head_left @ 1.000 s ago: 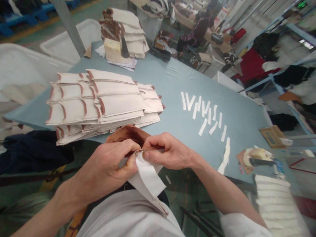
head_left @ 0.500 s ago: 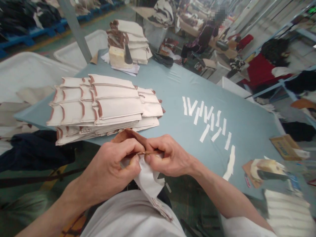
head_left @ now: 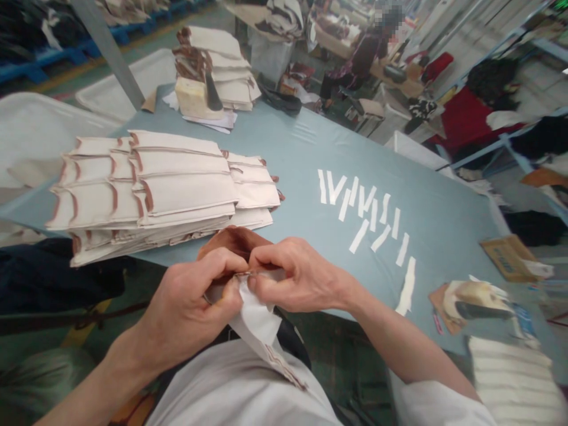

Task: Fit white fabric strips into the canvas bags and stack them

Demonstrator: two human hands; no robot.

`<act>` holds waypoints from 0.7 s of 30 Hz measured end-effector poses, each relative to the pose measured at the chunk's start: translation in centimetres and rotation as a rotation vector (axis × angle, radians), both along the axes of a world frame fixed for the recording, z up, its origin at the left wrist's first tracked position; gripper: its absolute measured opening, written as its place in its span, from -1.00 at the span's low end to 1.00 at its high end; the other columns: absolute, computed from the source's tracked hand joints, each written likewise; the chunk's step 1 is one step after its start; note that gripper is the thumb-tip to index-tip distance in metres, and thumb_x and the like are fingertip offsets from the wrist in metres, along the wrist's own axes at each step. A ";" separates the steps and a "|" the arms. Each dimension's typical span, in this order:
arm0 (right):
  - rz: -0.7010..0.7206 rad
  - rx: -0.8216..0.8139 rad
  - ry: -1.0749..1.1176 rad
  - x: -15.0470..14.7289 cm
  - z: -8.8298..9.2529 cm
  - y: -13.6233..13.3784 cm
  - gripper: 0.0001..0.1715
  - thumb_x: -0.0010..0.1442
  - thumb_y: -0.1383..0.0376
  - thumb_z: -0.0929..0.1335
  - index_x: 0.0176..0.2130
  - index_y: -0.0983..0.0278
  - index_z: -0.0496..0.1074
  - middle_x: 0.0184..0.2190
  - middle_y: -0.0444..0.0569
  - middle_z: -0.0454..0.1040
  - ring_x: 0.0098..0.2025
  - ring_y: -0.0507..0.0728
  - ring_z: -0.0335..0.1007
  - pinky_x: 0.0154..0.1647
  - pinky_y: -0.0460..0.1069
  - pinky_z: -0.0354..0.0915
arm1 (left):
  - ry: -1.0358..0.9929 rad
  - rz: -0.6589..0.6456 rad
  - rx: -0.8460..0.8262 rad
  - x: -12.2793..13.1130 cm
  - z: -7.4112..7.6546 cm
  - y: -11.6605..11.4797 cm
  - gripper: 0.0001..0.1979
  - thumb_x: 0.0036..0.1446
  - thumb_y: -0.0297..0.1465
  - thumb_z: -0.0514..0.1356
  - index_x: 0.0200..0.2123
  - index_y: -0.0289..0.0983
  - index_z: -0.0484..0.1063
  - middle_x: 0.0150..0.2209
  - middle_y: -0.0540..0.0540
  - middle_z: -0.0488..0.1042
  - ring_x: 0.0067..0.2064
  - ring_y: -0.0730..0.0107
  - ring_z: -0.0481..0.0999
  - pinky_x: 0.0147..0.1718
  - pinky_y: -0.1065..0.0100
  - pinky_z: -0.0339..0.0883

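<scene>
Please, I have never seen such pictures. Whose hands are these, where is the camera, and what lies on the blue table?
The camera sits on a person's head and looks down, so these are that person's own bare hands. The left hand and the right hand both pinch the edge of a fabric piece, white with a brown part. On the blue table lie a fanned stack of cream pieces with brown trim and a row of small white strips. A second stack stands at the far end. Another person sits in the background.

The held piece [head_left: 258, 316] is showing white and brown. The counter [head_left: 302, 160] is looking pale blue, its strips [head_left: 358, 235] white.
</scene>
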State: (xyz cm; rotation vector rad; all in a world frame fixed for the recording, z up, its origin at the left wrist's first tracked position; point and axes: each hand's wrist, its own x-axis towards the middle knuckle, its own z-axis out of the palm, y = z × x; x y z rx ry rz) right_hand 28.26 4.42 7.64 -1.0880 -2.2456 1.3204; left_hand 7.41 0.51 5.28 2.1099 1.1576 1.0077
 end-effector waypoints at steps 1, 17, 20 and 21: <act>-0.005 0.043 -0.024 0.0 0.1 -0.1 -0.80 0.14 0.30 0.31 -0.49 0.23 0.24 -0.58 -0.29 0.10 -0.52 -0.05 -0.03 -0.44 -0.06 -0.08 | 0.010 0.001 0.028 0.1 -0.1 0.0 -0.79 0.26 -0.53 0.09 -0.23 -0.20 0.52 -0.39 0.08 0.66 -0.47 0.50 0.62 -0.45 0.53 0.42; -0.251 -0.645 0.440 -2.4 -2.5 -1.9 -0.74 0.02 0.18 0.45 -0.47 0.23 0.32 -0.59 -0.30 0.15 -0.55 -0.06 -0.02 -0.56 -0.13 -0.03 | -0.019 -0.101 0.323 -1.8 -3.2 -0.7 -0.59 0.33 -0.64 0.14 0.09 -0.07 0.46 -0.09 -0.14 0.76 -0.10 0.21 0.78 -0.11 0.23 0.70; -0.265 -0.714 0.547 -2.7 -3.2 -2.2 -0.71 0.05 0.12 0.46 -0.45 0.24 0.36 -0.60 -0.27 0.23 -0.56 -0.05 0.03 -0.56 -0.14 0.01 | -0.026 -0.110 0.292 -2.2 -3.9 -0.7 -0.54 0.32 -0.64 0.16 0.16 -0.06 0.47 -0.02 -0.17 0.75 -0.05 0.17 0.78 -0.05 0.19 0.70; -0.280 -0.714 0.558 -2.9 -3.4 -2.2 -0.72 0.06 0.12 0.45 -0.46 0.24 0.36 -0.60 -0.27 0.23 -0.57 -0.05 0.03 -0.57 -0.14 0.00 | -0.034 -0.114 0.296 -2.2 -4.0 -0.6 -0.52 0.30 -0.65 0.17 0.16 -0.07 0.47 -0.02 -0.18 0.75 -0.05 0.17 0.77 -0.05 0.19 0.69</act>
